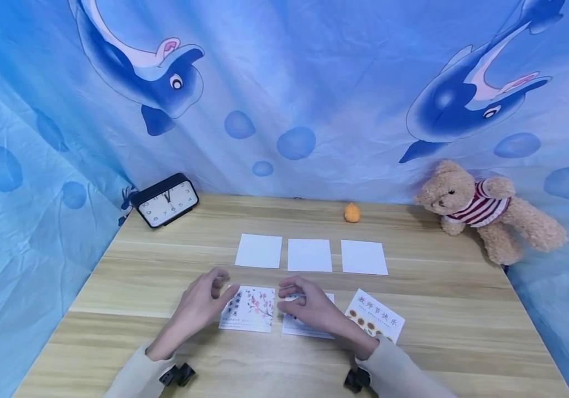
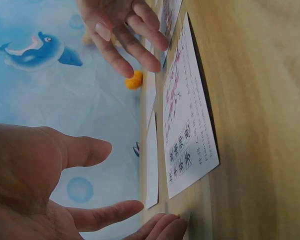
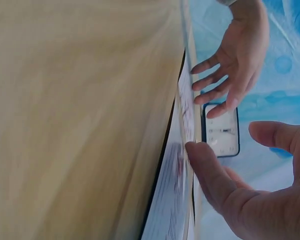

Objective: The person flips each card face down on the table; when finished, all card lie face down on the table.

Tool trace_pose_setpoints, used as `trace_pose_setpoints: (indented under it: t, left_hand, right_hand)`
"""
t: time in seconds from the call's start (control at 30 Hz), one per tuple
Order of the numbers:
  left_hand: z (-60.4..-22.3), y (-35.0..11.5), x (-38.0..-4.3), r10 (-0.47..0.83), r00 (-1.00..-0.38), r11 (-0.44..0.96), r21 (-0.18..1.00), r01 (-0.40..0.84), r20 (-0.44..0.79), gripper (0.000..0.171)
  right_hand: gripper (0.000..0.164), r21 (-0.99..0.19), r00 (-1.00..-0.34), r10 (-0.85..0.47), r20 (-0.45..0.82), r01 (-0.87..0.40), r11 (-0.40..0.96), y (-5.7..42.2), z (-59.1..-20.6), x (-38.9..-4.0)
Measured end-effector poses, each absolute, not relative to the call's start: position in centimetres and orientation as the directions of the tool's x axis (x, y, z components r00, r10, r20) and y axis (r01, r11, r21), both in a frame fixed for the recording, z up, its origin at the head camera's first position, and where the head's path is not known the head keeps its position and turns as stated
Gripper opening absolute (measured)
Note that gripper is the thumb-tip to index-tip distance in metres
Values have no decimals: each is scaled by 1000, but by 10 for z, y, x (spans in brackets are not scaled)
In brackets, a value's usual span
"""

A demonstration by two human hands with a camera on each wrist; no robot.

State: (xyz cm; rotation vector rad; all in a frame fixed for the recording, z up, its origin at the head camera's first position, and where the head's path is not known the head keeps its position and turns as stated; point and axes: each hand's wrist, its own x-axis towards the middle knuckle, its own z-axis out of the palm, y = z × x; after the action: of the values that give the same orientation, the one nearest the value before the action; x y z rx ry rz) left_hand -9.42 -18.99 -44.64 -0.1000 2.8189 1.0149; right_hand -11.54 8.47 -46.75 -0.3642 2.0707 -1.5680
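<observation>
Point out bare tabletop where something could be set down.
Bare patches: between clock and left hand; along the back between clock and orange object; between teddy bear and sunflower card. Crowded: the middle, where three white cards lie behind three printed cards, with the right hand over the middle printed one.

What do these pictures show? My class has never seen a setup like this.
No robot here: a person works with a bare left hand and right hand. The wide picture comes from a camera on the head, looking down; the two sideways ones come from a camera on each wrist. On the wooden table lie three blank white cards, with three printed cards nearer the person. At the back are a clock, a small orange object and a teddy bear. Both hands are near the printed cards; neither holds anything.
</observation>
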Motion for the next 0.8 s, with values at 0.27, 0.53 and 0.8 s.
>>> trace_pose_setpoints:
  t: [0.27,0.53,0.8]
  left_hand:
    - [-445,-190,-81,-57,-974,741,644,-187,-218,53]
    - [-443,-186,-71,-73,-973,709,675,-205,-220,56]
    - [-443,-184,-68,-83,-974,683,700,-209,-211,53]
  right_hand:
    - [60,-949,-814,-516,-267,128,288,78,-464,-108]
    - [62,-953,-822,-484,-299,236,188,70,-460,-103]
    - [62,-939,-825,-450,-343,318,134,62,-458,-101]
